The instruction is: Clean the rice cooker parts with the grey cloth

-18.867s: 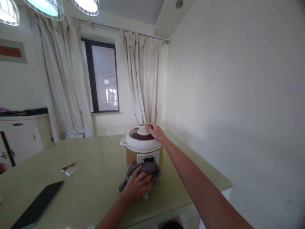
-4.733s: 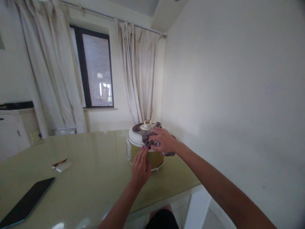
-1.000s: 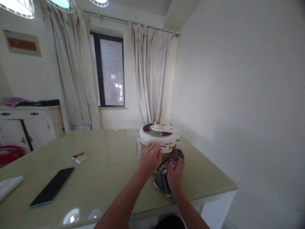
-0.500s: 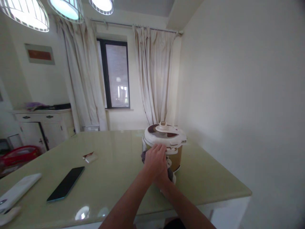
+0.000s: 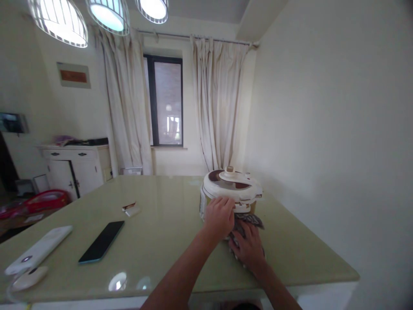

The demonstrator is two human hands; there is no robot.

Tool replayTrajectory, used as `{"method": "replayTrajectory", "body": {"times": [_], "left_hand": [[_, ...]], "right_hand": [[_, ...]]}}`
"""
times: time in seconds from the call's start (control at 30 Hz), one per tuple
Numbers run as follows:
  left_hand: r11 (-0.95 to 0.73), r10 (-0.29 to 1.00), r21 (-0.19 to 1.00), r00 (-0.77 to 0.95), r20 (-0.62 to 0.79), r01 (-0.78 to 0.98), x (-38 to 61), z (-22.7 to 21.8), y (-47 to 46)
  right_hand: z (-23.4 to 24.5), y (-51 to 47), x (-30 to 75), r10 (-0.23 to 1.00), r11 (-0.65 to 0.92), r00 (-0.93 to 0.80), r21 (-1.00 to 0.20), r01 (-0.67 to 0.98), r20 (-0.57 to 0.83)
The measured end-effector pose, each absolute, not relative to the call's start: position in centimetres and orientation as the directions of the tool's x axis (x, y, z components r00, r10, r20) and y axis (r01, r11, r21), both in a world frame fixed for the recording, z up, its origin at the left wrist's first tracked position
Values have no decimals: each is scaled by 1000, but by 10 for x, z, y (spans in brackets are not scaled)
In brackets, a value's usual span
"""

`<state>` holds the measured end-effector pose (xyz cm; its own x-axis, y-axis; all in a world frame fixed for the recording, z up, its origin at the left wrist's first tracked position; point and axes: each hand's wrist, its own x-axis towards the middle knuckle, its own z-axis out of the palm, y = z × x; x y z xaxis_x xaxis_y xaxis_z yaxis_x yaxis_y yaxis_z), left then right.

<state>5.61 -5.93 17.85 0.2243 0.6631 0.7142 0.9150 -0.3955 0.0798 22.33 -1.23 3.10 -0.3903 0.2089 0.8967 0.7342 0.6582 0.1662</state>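
Note:
An electric pressure cooker (image 5: 226, 185) with a white lid and a brownish body stands on the glossy green table. My left hand (image 5: 220, 217) is at its front, fingers bent and closed over the left end of the front handle (image 5: 241, 208); the fingertips are partly hidden. Just below and to the right, my right hand (image 5: 249, 243) presses a dark patterned cloth (image 5: 253, 220) against the lower front of the cooker, its fingers curled into the bunched fabric. The hands and the cloth cover much of the cooker's lower front.
A dark phone (image 5: 102, 242), a long white device (image 5: 40, 249) and a rounded white object (image 5: 30, 277) lie on the table's left side (image 5: 142, 241). Farther back is a small packet (image 5: 130, 209). A wall (image 5: 322, 150) rises at the right; curtains and a window stand behind.
My right hand has moved right, out from under my left, with the cloth now spread out beside it. My left hand stays at the cooker's front. The view has turned slightly left.

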Motion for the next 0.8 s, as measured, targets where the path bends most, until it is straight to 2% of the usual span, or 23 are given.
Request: {"method": "replayTrajectory", "body": {"times": [0.07, 0.17, 0.27, 0.37, 0.43, 0.47, 0.63, 0.8], "left_hand": [[-398, 657, 80, 222, 721, 914, 56, 178, -59], [-399, 651, 79, 221, 726, 914, 56, 177, -58], [-404, 650, 81, 224, 727, 911, 55, 176, -58], [-405, 647, 84, 221, 730, 910, 55, 176, -57], [-405, 649, 91, 216, 729, 910, 56, 176, -57], [-404, 651, 97, 212, 728, 910, 56, 176, -56], [-409, 647, 110, 203, 735, 906, 57, 176, -56], [-430, 631, 109, 212, 747, 896, 55, 175, -56]], "right_hand": [[28, -7, 231, 240, 653, -246, 31, 757, 939], [22, 7, 240, 429, 606, 88, -359, 710, 899], [21, 28, 256, 656, 486, 351, -729, 482, 669], [35, 47, 271, 833, 340, 358, -901, 271, 422], [51, 50, 271, 866, 300, 339, -924, 236, 368], [60, 47, 268, 850, 320, 354, -916, 243, 391], [87, 6, 224, 627, 509, 455, -774, 376, 633], [85, -17, 199, 557, 559, 381, -672, 485, 738]]}}
